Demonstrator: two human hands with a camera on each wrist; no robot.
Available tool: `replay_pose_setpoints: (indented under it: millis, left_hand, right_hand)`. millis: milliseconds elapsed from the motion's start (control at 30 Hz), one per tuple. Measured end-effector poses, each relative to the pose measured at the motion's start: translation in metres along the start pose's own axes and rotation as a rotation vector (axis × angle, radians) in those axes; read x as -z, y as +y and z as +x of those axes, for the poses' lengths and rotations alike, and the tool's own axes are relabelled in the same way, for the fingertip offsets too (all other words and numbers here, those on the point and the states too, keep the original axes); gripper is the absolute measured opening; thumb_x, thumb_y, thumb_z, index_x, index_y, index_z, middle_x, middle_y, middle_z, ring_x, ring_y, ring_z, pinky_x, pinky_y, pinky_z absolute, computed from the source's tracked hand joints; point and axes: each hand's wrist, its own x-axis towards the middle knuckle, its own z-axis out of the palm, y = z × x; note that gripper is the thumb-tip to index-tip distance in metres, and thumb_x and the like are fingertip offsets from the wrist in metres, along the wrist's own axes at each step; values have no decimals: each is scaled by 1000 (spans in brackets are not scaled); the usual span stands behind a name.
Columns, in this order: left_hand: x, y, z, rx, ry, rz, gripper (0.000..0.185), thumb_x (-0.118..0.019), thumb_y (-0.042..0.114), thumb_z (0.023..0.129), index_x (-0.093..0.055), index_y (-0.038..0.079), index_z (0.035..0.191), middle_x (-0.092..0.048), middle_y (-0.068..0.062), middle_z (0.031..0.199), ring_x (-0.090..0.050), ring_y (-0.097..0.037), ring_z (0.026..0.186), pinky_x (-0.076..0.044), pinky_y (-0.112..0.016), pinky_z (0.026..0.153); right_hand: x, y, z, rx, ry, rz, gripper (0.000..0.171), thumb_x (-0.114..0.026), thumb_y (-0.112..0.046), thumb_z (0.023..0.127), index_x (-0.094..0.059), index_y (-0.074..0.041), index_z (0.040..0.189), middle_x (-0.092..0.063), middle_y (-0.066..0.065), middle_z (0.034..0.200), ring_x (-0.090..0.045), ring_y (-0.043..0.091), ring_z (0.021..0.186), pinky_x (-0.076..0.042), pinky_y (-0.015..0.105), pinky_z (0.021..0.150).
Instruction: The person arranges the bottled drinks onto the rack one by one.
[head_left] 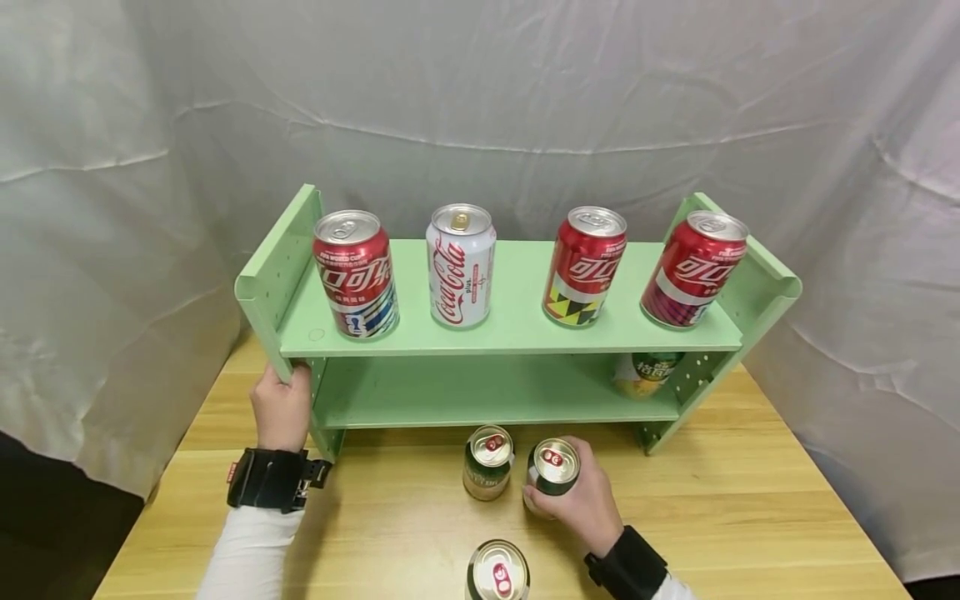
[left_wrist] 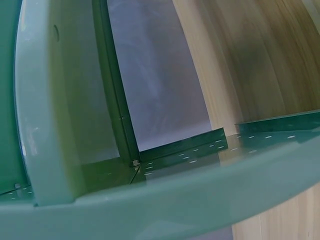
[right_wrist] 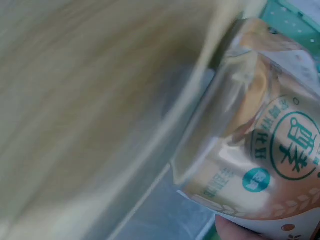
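My right hand (head_left: 585, 496) grips a gold and dark green drink can (head_left: 553, 462) in front of the rack, low over the wooden table. In the right wrist view, the gold can (right_wrist: 295, 145) shows green lettering, and a fingertip lies along its side. Just left of it stands a similar can (head_left: 487, 471), and another can (head_left: 497, 575) is cut off at the bottom edge. My left hand (head_left: 281, 408) holds the left side panel of the green two-tier rack (head_left: 510, 333), just below the upper shelf. In the left wrist view only the rack (left_wrist: 150, 210) and table show.
On the upper shelf stand a red can (head_left: 356, 275), a white can (head_left: 461, 267), another red can (head_left: 585, 267) and a third red can (head_left: 693, 271). A green and yellow can (head_left: 645, 375) sits at the lower shelf's right end. A grey cloth (head_left: 510, 108) hangs behind.
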Motion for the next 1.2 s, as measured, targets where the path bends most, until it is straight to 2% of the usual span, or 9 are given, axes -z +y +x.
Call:
replay_pose_setpoints:
  millis: [200,433,633,967,1200]
  left_hand:
    - [0,-1,-1,14,-5,11,13,-47,9,89,-51,2,79,-39,0,56,-39,-11,53,-30,-22,50]
    - [0,-1,0,11,-7,5,13,-47,8,89,-50,3,77,-38,1,55,-37,-9,50,-30,-22,48]
    - [-2,-1,0,8,-8,0,15,-48,7,88,-48,5,73,-38,2,55,-37,-8,49,-30,-22,48]
    - [-1,-1,2,-15,5,2,16,-48,7,88,-46,5,72,-38,1,55,-38,-10,51,-30,-22,50]
    - [0,-1,1,-11,-7,-13,16,-49,6,88,-47,5,72,-39,1,54,-37,-8,49,-31,-21,48]
  right_hand:
    - [11,-16,-7,49,26,-23,75,-87,-13,59,-46,0,120,-63,12,103,-63,23,90,-51,31,77]
    - [22,-34,-10,116,34,8,74,-88,-14,59,-47,-2,119,-63,8,101,-62,15,87,-52,28,75]
    - [33,-50,-8,133,40,20,73,-88,-14,58,-48,-2,119,-63,7,102,-60,10,87,-51,27,76]
    - [48,-67,10,243,146,-117,76,-88,-13,58,-47,0,121,-63,9,102,-61,17,87,-50,27,72]
    - [55,-73,29,238,198,-133,74,-86,-12,60,-46,4,121,-61,16,103,-61,23,88,-49,30,72]
